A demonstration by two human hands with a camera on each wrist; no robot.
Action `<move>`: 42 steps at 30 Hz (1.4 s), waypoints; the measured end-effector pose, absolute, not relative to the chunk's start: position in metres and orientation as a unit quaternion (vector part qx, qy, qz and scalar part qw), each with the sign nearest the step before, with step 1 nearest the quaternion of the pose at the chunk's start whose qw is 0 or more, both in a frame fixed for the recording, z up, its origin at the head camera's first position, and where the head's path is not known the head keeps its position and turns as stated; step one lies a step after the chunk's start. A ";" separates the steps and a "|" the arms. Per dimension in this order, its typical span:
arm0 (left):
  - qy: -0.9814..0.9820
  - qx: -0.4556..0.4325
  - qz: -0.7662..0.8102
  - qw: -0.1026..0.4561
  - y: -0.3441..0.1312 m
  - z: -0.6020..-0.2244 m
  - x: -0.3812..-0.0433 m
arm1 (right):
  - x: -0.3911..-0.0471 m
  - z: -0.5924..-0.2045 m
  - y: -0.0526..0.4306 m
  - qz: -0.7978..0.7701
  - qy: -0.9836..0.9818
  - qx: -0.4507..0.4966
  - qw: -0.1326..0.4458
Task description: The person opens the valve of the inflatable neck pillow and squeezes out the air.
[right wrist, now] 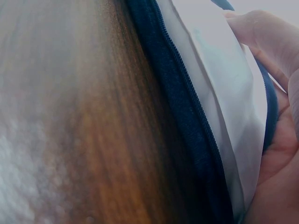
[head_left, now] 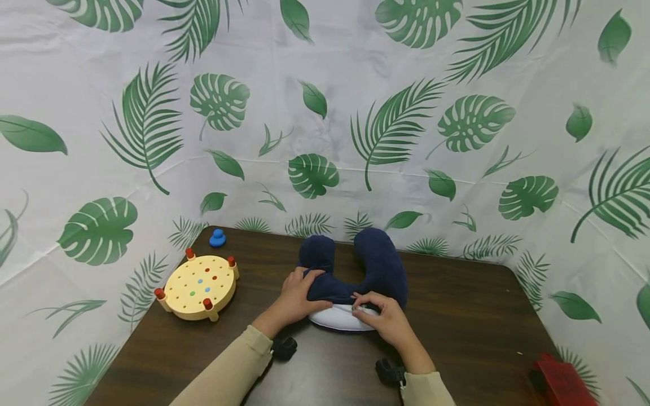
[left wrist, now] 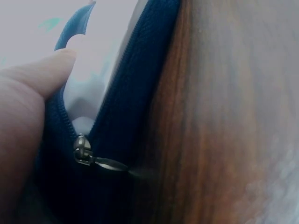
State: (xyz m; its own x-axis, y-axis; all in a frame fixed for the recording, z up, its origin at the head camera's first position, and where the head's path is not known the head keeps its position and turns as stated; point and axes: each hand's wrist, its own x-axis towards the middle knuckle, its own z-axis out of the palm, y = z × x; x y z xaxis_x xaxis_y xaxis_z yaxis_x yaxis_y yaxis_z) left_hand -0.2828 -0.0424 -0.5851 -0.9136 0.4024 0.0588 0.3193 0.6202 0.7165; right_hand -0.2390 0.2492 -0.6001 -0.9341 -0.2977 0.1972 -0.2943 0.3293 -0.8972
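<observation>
A navy U-shaped neck pillow (head_left: 383, 262) lies on the table, its curved middle toward me. Along that near edge its zipper is undone, showing a white inner lining (head_left: 335, 318). My left hand (head_left: 297, 296) rests on the pillow's left part, thumb (left wrist: 58, 70) along the opening's edge over the white. Close by that thumb, the metal zipper pull (left wrist: 110, 163) hangs at one end of the opening. On the right side of the opening, my right hand (head_left: 383, 316) pinches the pillow's white lining (right wrist: 233, 93) with thumb and curled fingers.
A round yellow pegboard (head_left: 200, 285) with red-topped legs stands on the table's left. Behind it sits a small blue knobbed piece (head_left: 217, 238). A red object (head_left: 563, 380) is at the lower right corner. A leaf-print sheet (head_left: 335, 141) hangs along the table's back and sides.
</observation>
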 end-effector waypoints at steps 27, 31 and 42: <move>0.899 0.196 0.388 0.059 -0.043 -0.587 -0.284 | -0.239 -0.599 0.249 -0.545 0.820 -0.176 0.002; 0.899 0.197 0.386 0.059 -0.042 -0.588 -0.284 | -0.239 -0.599 0.249 -0.544 0.820 -0.176 0.003; 0.900 0.203 0.383 0.054 -0.042 -0.588 -0.285 | -0.239 -0.601 0.249 -0.545 0.818 -0.184 -0.003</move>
